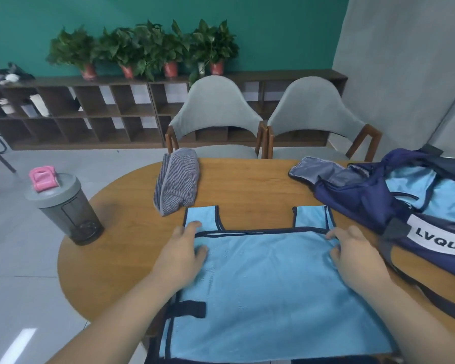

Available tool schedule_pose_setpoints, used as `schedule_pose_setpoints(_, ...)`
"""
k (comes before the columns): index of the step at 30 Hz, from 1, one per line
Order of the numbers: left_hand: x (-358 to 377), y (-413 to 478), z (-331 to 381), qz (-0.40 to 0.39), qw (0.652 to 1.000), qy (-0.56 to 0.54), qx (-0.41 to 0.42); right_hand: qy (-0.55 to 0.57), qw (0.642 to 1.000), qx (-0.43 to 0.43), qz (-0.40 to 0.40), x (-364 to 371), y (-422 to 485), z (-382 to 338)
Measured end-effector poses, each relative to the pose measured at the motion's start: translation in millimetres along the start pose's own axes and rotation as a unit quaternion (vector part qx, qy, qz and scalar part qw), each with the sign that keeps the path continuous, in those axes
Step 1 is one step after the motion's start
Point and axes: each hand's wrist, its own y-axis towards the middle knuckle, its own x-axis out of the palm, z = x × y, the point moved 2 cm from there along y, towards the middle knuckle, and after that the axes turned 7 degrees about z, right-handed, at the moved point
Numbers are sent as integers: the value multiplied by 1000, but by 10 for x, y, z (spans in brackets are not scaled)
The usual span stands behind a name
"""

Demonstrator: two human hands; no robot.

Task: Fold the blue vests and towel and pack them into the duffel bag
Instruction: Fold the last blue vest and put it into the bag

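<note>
1. head view: the blue vest (268, 279) lies flat on the counter (247, 185), left hand (181, 254) and right hand (357, 258) each pinching a shoulder with curled fingers (193, 225)
2. uneven pulls could skew the fold
3. the duffel bag (378, 200) sits close right; its strap (431, 298) might snag the cloth

Bare left hand (180, 254), bare right hand (352, 256), two bare forearms (121, 319)
</note>
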Motion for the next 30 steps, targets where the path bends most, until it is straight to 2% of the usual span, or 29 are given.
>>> schedule_pose_setpoints(4, -41, 311, 23, 74, 994, 56, 63, -111, 993, 13, 27, -63, 104, -119)
schedule_pose_setpoints(6, -33, 493, 29, 46, 994, 49, 91, -77, 997, -23, 17, -59, 198, -351)
schedule_pose_setpoints(9, 84, 577, 39, -37, 993, 48, 97, 7, 998, -62, -27, 33, 262, -665)
schedule_pose_setpoints(12, 212, 497, -12, -92, 974, 175, 109, -50, 995, -23, -84, 279, 220, -683)
schedule_pose_setpoints(15, 205, 496, -18, -92, 965, 221, 108, -49, 991, 15, -121, 413, 128, -618)
schedule_pose_setpoints(19, 254, 511, 153, -42, 974, 191, 113, -20, 997, -16, -77, 329, 237, -633)
schedule_pose_setpoints(21, 337, 463, 259, -56, 981, 161, 92, -21, 997, -17, -70, 323, 323, -616)
schedule_pose_setpoints(23, 432, 401, 307, -76, 981, 161, 82, -45, 993, -11, -111, 357, 375, -584)
schedule_pose_setpoints(26, 489, 358, 261, -56, 978, 178, 90, -50, 986, -3, -156, 371, 408, -538)
schedule_pose_setpoints(28, 470, 362, 210, -56, 979, 171, 90, -16, 993, 1, -120, 343, 416, -477)
schedule_pose_setpoints(30, 435, 356, 191, -53, 981, 163, 90, 7, 999, 21, -27, 304, 446, -350)
